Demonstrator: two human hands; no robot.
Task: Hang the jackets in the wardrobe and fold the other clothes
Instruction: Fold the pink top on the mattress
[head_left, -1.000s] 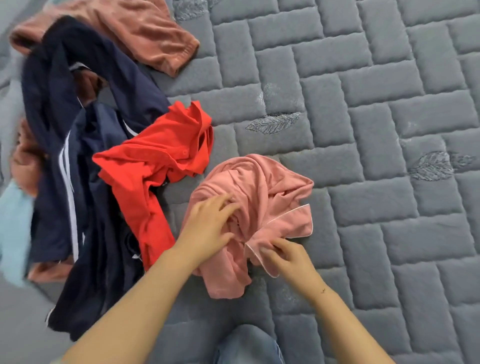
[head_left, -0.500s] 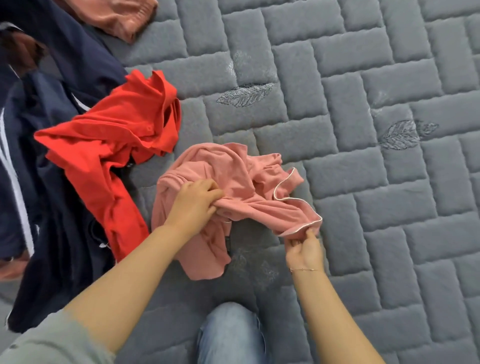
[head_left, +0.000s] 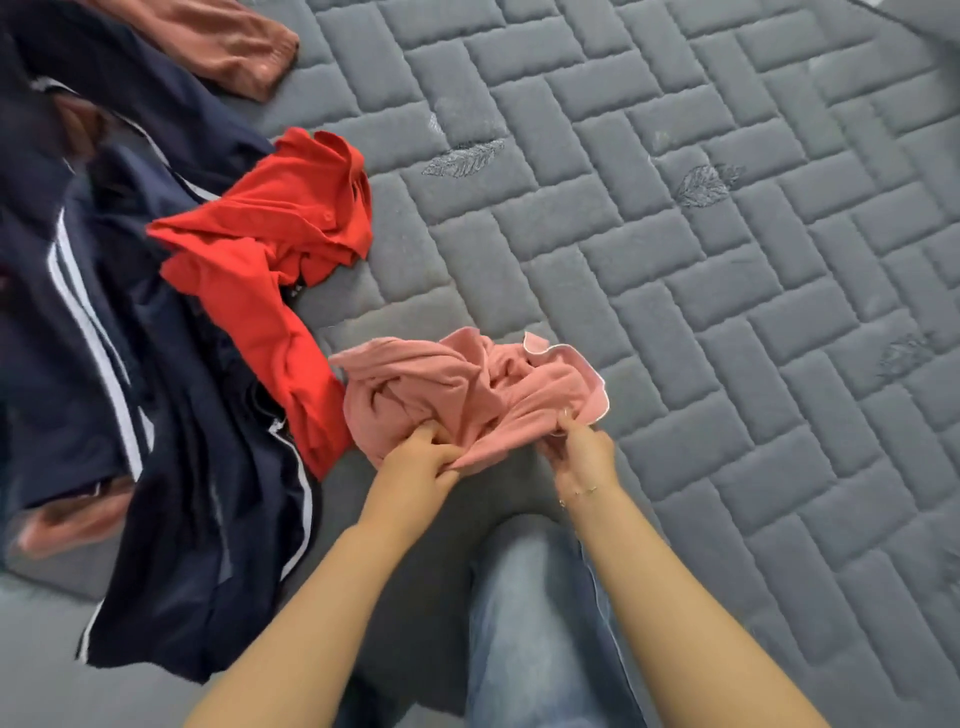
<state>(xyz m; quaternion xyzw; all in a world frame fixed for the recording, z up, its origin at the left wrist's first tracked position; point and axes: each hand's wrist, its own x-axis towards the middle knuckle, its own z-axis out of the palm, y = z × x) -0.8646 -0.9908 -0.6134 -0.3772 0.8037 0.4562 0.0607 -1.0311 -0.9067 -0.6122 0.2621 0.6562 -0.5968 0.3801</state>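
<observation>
I am gripping the pink garment (head_left: 467, 395) with both hands: my left hand (head_left: 421, 457) is pinching its near edge, my right hand (head_left: 576, 452) its piped corner. The bunched cloth is lying just beyond my fingers, stretching sideways between them, on the grey mattress (head_left: 675, 312).

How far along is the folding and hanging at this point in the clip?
Done: nothing visible; no folded stack or wardrobe in frame. In hand: both the left hand and right hand grip the crumpled pink garment by its near edge over the grey quilted bed. Left: the red shirt, the navy striped jacket and a rust-coloured garment lie unsorted on the left.
</observation>
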